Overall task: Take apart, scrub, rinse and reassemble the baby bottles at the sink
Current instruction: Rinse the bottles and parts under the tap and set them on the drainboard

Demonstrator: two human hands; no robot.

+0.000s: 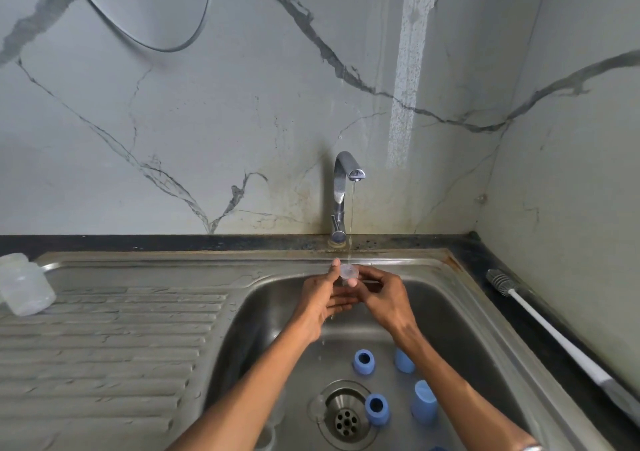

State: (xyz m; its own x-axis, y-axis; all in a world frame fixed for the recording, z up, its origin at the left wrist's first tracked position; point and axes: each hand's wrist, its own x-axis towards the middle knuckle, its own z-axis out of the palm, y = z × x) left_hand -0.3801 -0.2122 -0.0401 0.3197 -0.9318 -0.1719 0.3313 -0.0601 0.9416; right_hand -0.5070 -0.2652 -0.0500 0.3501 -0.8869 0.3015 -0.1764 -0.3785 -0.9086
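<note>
Both hands meet under the running tap at the back of the sink basin. A clear silicone teat sits in the water stream, pinched between my left hand and my right hand. On the basin floor lie two blue screw rings and two blue caps. Another clear teat rests beside the drain. A clear bottle lies on the draining board at the far left.
A white-handled bottle brush lies on the dark counter to the right of the sink. The ribbed draining board spreads to the left. A marble-patterned wall stands close behind the tap and on the right.
</note>
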